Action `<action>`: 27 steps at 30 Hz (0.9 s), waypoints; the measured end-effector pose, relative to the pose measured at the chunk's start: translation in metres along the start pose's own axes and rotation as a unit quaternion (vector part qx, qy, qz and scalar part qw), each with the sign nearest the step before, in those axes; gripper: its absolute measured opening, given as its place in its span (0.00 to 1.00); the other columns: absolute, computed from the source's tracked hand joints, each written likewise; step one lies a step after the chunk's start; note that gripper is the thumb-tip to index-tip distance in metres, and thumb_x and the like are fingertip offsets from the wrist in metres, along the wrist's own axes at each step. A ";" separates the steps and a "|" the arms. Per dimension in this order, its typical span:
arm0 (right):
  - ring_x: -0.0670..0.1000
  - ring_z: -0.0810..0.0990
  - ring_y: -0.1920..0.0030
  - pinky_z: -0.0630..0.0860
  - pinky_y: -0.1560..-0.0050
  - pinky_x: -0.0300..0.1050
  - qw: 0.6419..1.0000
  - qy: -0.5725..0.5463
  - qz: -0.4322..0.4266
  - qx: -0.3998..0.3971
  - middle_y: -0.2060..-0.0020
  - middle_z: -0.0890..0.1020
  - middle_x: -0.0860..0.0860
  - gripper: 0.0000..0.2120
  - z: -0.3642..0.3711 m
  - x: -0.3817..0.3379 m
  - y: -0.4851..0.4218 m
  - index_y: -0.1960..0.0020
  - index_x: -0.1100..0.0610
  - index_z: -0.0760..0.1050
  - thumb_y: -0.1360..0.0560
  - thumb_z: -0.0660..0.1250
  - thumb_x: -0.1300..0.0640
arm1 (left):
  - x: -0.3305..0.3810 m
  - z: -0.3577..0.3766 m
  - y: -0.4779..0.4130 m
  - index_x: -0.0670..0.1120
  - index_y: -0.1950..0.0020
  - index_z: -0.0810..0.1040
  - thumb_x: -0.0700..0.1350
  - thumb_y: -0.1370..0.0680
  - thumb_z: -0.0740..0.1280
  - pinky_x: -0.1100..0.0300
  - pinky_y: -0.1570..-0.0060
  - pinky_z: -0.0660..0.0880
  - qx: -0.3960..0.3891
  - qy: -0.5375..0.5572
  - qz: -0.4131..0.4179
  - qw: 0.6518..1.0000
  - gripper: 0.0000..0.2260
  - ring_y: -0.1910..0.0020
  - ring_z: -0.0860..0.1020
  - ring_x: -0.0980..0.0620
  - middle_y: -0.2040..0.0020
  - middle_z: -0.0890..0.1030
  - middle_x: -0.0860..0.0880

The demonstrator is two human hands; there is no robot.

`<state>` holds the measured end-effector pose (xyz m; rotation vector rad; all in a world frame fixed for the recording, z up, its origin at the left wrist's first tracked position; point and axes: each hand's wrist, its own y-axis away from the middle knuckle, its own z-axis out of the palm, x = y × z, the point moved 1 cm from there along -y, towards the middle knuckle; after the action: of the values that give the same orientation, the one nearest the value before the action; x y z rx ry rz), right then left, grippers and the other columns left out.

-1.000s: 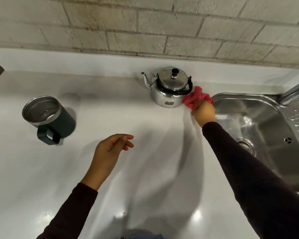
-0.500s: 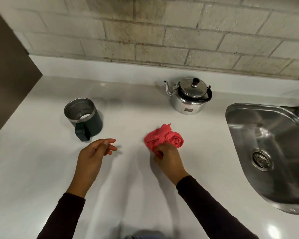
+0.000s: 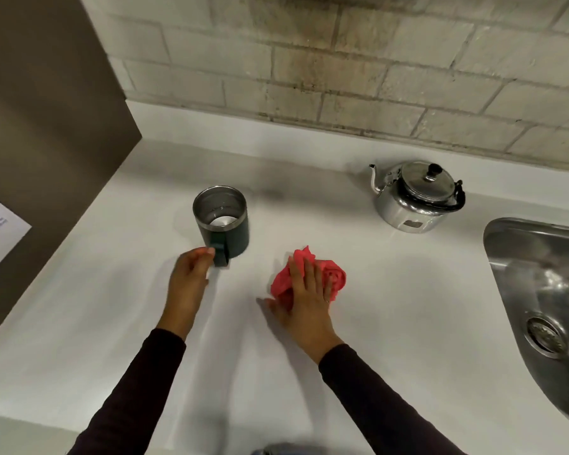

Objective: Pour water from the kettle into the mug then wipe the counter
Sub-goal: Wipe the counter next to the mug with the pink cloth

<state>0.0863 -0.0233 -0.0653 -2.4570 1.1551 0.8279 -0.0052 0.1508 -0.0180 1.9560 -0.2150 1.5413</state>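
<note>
A dark green mug point(image 3: 222, 221) with a steel inside stands upright on the white counter point(image 3: 391, 290), with liquid showing at its bottom. My left hand point(image 3: 191, 274) touches the mug's handle with its fingertips. A crumpled red cloth point(image 3: 329, 274) lies on the counter to the right of the mug. My right hand point(image 3: 304, 300) presses flat on the cloth, fingers spread over it. The steel kettle point(image 3: 414, 198), lid on and spout pointing left, stands at the back right, apart from both hands.
A steel sink point(image 3: 539, 290) with a drain is sunk into the counter at the right. A brown panel point(image 3: 46, 126) with a white paper on it bounds the left side. A tiled wall runs along the back.
My right hand dragged the red cloth from beside the kettle to the middle of the counter and now lies flat on it. My left hand moved forward to the mug's handle.
</note>
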 end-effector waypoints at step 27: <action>0.58 0.58 0.25 0.47 0.27 0.64 0.969 0.050 -0.228 -0.079 0.27 0.67 0.51 0.26 0.057 -0.024 -0.071 0.31 0.52 0.68 0.28 0.66 0.52 | 0.033 -0.062 -0.037 0.45 0.69 0.67 0.44 0.21 0.59 0.54 0.47 0.75 -0.048 0.105 0.008 0.993 0.16 0.56 0.77 0.53 0.62 0.76 0.46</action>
<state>0.1083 0.0640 -0.0939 -2.7613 0.5235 0.6811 -0.0279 0.2232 0.0059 1.7073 -0.2131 1.7021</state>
